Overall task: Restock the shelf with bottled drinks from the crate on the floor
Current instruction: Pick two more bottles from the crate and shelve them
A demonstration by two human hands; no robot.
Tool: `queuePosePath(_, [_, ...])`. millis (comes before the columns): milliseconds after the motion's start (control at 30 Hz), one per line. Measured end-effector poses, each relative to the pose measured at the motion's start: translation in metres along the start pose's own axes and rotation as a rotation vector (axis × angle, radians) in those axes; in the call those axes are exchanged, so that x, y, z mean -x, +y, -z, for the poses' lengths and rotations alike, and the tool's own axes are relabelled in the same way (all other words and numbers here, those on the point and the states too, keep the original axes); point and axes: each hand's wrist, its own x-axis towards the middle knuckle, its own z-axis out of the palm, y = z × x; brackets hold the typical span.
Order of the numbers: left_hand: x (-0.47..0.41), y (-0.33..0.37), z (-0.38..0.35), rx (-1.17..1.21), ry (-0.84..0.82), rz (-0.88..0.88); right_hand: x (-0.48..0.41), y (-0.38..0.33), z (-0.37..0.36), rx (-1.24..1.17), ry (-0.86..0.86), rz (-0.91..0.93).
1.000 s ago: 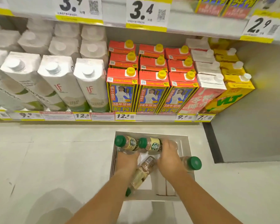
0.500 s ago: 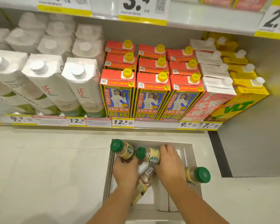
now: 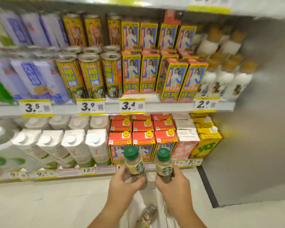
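A green-capped clear plastic coffee bottle with a cream label (image 3: 135, 165) is held upright in the left hand (image 3: 123, 185), the grip clamped around its lower half; a second green-capped clear plastic coffee bottle of the same kind (image 3: 164, 167) is held upright in the right hand (image 3: 174, 186), the grip likewise wrapped tight about its base; the two bottles are kept just beside each other, apart, in front of the red-topped drink cartons (image 3: 143, 140) on the lowest shelf; a third bottle lying on its side (image 3: 146, 216) is seen below between the forearms, in the pale crate on the floor (image 3: 158, 203), whose outline is blurred; yellow-edged price tags (image 3: 132, 106) are fixed along the grey shelf edge (image 3: 64, 111) above, beneath rows of yellow tins (image 3: 89, 76).
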Motion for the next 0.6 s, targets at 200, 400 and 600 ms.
queuePosePath(200, [-0.001,0.13,0.013,-0.14,-0.189,-0.204,-0.014,-0.088,0.075,-0.083,0.141,0.067])
queuePosePath(400, [0.001,0.276,0.006,-0.339,-0.324,-0.508,-0.034,-0.171,0.157,-0.149,0.252,0.182])
queuePosePath(600, [0.024,0.405,-0.017,-0.374,-0.375,-0.666,-0.051,-0.239,0.24,-0.171,0.386,0.334])
